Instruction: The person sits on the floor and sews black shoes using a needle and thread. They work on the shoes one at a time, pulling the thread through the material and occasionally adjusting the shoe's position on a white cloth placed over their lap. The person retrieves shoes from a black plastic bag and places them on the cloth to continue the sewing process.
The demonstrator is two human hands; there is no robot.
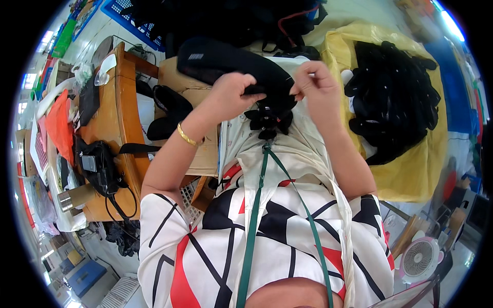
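So from my feed looking down, both hands are up near 12 o'clock working on a long black padded piece that runs off toward 11 o'clock. The left hand is curled around its lower edge, fingers closed on the fabric, gold bangle on that wrist. The right hand sits just beside it at about 1 o'clock, thumb and fingertips pinched together on something tiny at the edge of the piece; too small for me to make out, maybe thread. Right under the hands there's a black flower-shaped trim touching the piece. Over at 2 to 3 o'clock there's a yellow bag heaped with more black pieces. At 9 o'clock a wooden table with a black pouch, and a small fan down at 4 o'clock.
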